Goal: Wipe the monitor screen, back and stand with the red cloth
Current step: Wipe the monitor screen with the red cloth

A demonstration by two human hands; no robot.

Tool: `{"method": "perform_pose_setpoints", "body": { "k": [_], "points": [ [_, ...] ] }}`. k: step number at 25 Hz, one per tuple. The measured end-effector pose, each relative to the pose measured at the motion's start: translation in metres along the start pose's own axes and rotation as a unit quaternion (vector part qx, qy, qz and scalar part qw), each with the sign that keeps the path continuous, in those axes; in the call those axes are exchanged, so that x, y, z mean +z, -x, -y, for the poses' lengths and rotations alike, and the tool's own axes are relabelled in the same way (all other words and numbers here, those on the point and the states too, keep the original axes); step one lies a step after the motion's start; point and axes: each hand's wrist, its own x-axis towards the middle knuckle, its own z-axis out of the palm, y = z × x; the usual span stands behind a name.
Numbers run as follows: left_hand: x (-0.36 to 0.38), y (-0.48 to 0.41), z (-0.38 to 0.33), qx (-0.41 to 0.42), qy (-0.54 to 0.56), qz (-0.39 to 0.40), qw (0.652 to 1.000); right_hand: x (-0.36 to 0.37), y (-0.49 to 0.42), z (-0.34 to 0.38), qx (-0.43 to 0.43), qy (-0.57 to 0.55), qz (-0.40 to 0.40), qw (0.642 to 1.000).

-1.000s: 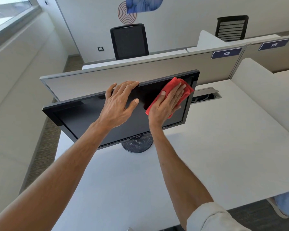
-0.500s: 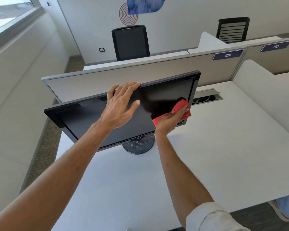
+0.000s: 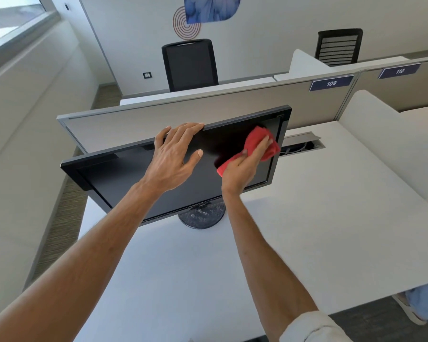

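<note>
Left hand [image 3: 173, 156] spread, fingers hooked over monitor [image 3: 139, 183] top edge. Right hand [image 3: 245, 166] presses red cloth [image 3: 257, 139] flat on monitor's upper-right screen. Monitor on desk [image 3: 307, 218].

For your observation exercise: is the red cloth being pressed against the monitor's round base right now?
No: the right hand presses the red cloth on the right part of the monitor screen, well above the round base.

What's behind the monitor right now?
A grey partition stands right behind the monitor, with a cable tray to its right. The monitor's back and stand neck are hidden; only the round base shows.
</note>
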Motion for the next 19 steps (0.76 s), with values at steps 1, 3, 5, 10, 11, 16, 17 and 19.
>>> {"method": "perform_pose_setpoints", "body": {
  "k": [1, 3, 5, 10, 11, 16, 17, 19],
  "points": [
    [0.0, 0.0, 0.0, 0.0, -0.002, 0.0, 1.0, 0.001, -0.005, 0.01, -0.062, 0.004, 0.004, 0.998],
    [0.0, 0.002, -0.001, 0.002, -0.004, -0.001, 1.0, 0.003, -0.02, 0.025, -0.132, 0.007, -0.011, 0.991],
    [0.0, 0.004, -0.001, 0.003, -0.003, -0.003, 1.0, 0.003, -0.036, 0.028, -0.108, -0.004, -0.051, 0.993],
    [-0.002, 0.001, -0.001, -0.001, 0.004, 0.01, 1.0, -0.003, -0.053, -0.008, -0.055, 0.058, -0.06, 0.995],
    [-0.003, -0.001, -0.001, -0.001, 0.008, 0.018, 1.0, -0.005, -0.051, -0.015, -0.034, 0.06, -0.058, 0.996],
    [-0.006, -0.001, 0.001, -0.001, 0.017, 0.035, 0.999, -0.021, -0.034, -0.048, 0.039, 0.06, -0.05, 0.996],
    [-0.006, -0.001, 0.0, -0.003, 0.016, 0.035, 0.999, -0.024, -0.032, -0.052, 0.052, 0.063, -0.044, 0.996],
    [-0.005, -0.001, -0.001, -0.007, 0.014, 0.036, 0.999, -0.03, -0.028, -0.063, 0.086, 0.07, -0.027, 0.993]
  ]
}}
